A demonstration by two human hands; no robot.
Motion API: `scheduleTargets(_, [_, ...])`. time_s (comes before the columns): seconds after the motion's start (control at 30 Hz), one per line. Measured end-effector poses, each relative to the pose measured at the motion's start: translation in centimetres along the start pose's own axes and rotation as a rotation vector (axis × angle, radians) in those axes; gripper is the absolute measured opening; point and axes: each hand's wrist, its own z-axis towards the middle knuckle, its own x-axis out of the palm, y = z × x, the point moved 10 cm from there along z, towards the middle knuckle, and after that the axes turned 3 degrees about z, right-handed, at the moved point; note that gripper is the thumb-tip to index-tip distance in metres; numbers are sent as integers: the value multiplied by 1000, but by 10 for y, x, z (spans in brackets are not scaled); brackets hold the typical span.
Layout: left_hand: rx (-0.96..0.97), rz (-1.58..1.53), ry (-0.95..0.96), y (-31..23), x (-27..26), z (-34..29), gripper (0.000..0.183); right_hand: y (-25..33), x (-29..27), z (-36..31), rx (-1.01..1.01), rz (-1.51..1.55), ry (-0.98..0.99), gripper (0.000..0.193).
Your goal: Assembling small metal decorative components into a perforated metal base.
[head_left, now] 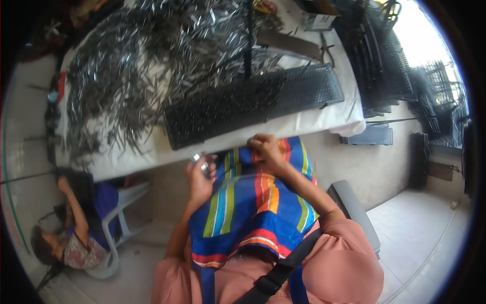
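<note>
My left hand is closed around a few small shiny metal strips just in front of the table edge. To its right, my right hand has its fingers pinched together over my striped apron; what they hold, if anything, is too small to make out. Beyond both hands a long black tray lies at a slant along the table's near edge. Many small dark pieces cover its left and middle part, while its right end shows bare ribbed surface.
Heaps of loose metal strips spread over the white-covered table. A dark flat bar lies behind the tray. Stacked black trays stand at the right. At the lower left another person sits on a white chair.
</note>
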Motion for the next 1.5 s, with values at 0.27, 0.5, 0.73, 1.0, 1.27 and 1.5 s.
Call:
scheduleTargets(0.27, [-272,195,396,35,74,-3,15,28,50,-5,57,76,151,20])
scheduleTargets(0.5, [-303,188,508,32,75,12,15,35,62,0,121,198,200,16])
scheduleTargets(0.73, [-340,287,582,39,82,12,13,33,65,7,180,220,173,8])
scheduleTargets(1.0, [-259,296,453,30,62,20,15,71,47,23,-279,114,-99,2])
scheduleTargets(1.27, [-156,-24,200,16,44,26,22,107,82,32,-651,-344,-155,7])
scheduleTargets(1.5, [-229,-39,142,23,33,27,19,133,113,21,-918,-725,-127,7])
